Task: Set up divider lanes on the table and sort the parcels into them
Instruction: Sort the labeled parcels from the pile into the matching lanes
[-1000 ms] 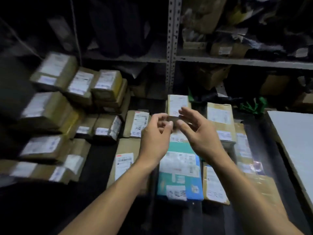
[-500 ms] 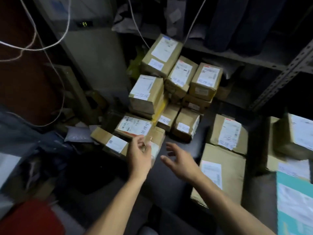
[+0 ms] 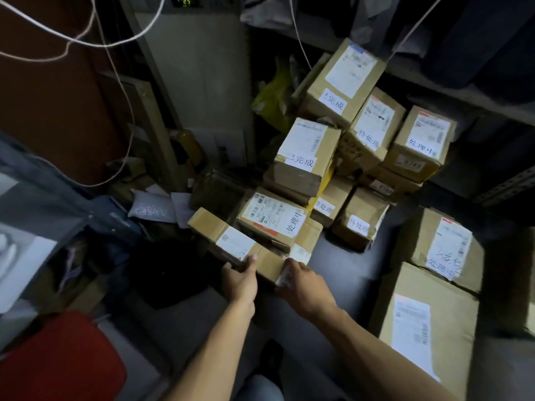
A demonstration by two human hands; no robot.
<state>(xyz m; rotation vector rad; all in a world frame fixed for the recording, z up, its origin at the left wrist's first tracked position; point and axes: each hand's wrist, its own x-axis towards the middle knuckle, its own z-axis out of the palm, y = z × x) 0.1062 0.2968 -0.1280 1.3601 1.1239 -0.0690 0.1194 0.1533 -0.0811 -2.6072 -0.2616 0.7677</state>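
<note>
A long flat cardboard parcel (image 3: 231,241) with a white label lies at the near left edge of a pile of labelled brown parcels (image 3: 307,157) on the dark table (image 3: 341,261). My left hand (image 3: 241,280) grips the parcel's near side, thumb on top. My right hand (image 3: 304,285) holds its right end, fingers over a white tag. Two larger flat parcels (image 3: 428,319) lie to the right, apart from both hands.
A red seat (image 3: 58,360) sits at the lower left. White cables (image 3: 95,41) hang at the upper left by a grey cabinet (image 3: 199,73). Grey mail bags (image 3: 150,208) and clutter lie left of the pile. Metal shelving (image 3: 506,186) runs along the right.
The view swung left from the sorted rows to the parcel pile. Both hands, held free in the air before, have come down onto the long flat parcel at the pile's near edge.
</note>
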